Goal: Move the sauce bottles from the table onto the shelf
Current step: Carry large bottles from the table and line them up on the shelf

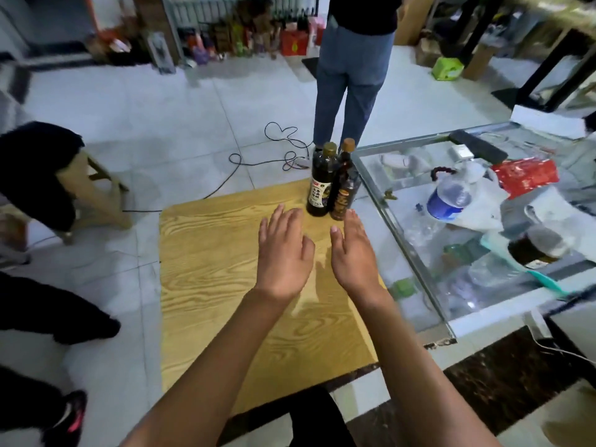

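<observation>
Two sauce bottles (333,185) stand on desk (206,272), none moved | my left hand (283,250) and right hand (353,253) released, grip nothing | both left to carry.

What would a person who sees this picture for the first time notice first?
Two open hands, the left hand and the right hand, reach over a wooden table. At its far edge stand two dark sauce bottles side by side. A cluttered glass counter sits to the right.
</observation>
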